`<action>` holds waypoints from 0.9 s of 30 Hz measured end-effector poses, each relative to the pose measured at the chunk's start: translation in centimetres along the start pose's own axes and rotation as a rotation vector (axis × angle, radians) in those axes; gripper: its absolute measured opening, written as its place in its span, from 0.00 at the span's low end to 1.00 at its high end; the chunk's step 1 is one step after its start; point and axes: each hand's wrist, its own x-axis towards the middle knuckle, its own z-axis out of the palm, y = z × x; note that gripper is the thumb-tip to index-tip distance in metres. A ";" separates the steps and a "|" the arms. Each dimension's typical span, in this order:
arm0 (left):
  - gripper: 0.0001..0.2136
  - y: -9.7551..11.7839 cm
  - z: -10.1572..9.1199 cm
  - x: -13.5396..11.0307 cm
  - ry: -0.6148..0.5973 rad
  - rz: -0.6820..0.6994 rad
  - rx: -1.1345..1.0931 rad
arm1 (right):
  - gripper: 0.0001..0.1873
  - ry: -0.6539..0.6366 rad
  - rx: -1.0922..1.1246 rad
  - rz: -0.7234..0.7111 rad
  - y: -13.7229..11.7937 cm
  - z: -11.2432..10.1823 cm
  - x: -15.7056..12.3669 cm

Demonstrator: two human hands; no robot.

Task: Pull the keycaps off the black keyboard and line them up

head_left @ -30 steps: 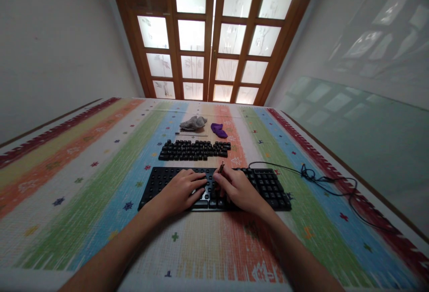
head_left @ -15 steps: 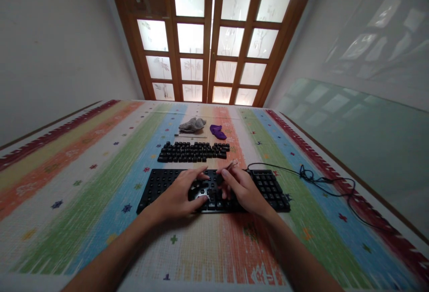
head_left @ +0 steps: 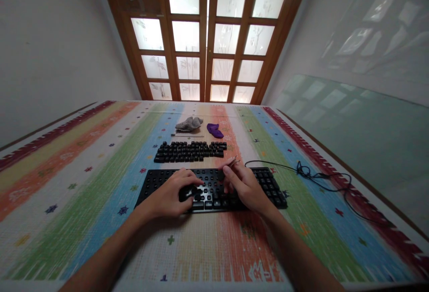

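The black keyboard (head_left: 268, 187) lies crosswise under both hands: the left hand (head_left: 169, 198) rests open on its middle, fingers gripping nothing, while the right hand (head_left: 246, 189) pinches a thin tool (head_left: 233, 161) over its far edge, nearer the loose keycaps (head_left: 189, 151) beyond.

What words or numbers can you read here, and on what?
No text reads clearly.
keyboard: key marks too dark and small to read.
loose black keys: too small to read.
mat: white marks on the near red stripe look like letters, too blurred to read.
thin tool in the right hand: no writing shows.
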 end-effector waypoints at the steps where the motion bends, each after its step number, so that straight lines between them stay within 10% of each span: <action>1: 0.19 0.0 -0.1 0.0 -0.027 0.010 0.010 | 0.22 0.006 0.009 -0.002 0.0 -0.1 0.0; 16: 0.04 -0.1 -0.3 0.1 -0.122 -0.025 -0.011 | 0.21 0.018 -0.007 -0.029 -0.3 -0.3 0.1; 27: 0.12 -0.6 -0.9 -0.1 -0.124 -0.001 0.042 | 0.21 0.018 -0.029 -0.037 -0.3 -0.5 0.0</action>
